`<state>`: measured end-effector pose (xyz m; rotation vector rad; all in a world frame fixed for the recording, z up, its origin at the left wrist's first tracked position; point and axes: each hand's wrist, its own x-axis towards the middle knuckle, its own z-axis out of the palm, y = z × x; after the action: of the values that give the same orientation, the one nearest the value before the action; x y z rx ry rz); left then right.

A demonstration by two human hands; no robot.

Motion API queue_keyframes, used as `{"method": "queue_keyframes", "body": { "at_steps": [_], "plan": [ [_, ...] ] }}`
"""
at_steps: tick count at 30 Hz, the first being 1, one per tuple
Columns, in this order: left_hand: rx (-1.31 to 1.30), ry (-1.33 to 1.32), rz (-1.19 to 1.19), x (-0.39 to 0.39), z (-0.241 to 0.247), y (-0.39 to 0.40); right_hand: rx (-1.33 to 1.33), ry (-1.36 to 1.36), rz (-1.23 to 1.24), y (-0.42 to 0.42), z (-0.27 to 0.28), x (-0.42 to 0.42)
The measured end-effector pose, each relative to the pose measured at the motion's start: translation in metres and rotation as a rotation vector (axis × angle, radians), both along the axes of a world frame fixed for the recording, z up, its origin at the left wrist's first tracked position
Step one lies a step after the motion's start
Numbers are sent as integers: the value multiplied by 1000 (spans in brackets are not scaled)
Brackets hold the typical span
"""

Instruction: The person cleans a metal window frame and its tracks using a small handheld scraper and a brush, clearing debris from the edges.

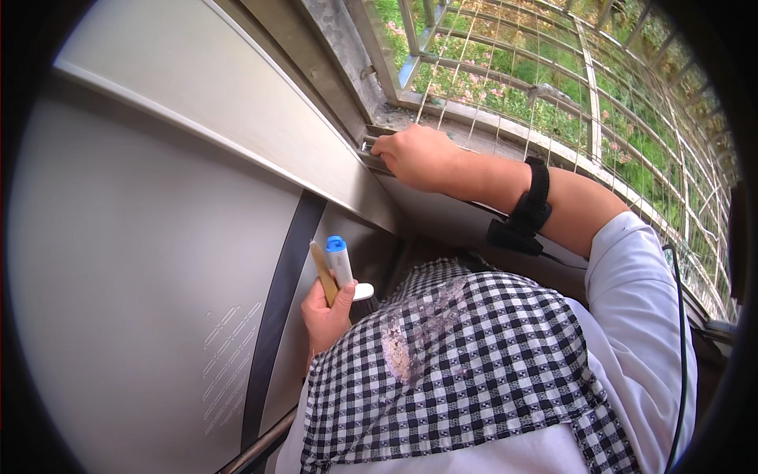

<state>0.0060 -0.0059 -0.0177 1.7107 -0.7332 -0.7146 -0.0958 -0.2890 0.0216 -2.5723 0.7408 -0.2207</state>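
My left hand (328,314) is closed around several tools near the front of my checked apron (462,361). Among them are a flat yellowish strip (323,266), a white handle with a blue end (339,260) and a white-backed brush (362,293) with dark bristles. My right hand (414,155) reaches to the corner of the window track (379,163), its fingertips down at the metal channel. A small bright bit shows at those fingertips, too small to tell what it is or whether I grip it.
A large grey panel (148,237) with a dark stripe stands at the left, below a pale frame (207,112). Beyond the dusty sill (474,133) a metal window grille (592,106) bulges outward, with plants behind it. A black cable (681,355) runs along my right sleeve.
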Motion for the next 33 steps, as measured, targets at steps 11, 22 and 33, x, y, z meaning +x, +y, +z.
{"method": "queue_keyframes", "body": {
  "at_steps": [11,22,33],
  "plan": [
    [12,-20,-13,3,-1,2,47,-448,-100,-4,-2,-11],
    [12,22,-32,4,0,0,310,-92,-124,-3,28,-37],
    [-4,25,9,3,0,3,-14,88,-5,-3,13,-3]
  ]
}}
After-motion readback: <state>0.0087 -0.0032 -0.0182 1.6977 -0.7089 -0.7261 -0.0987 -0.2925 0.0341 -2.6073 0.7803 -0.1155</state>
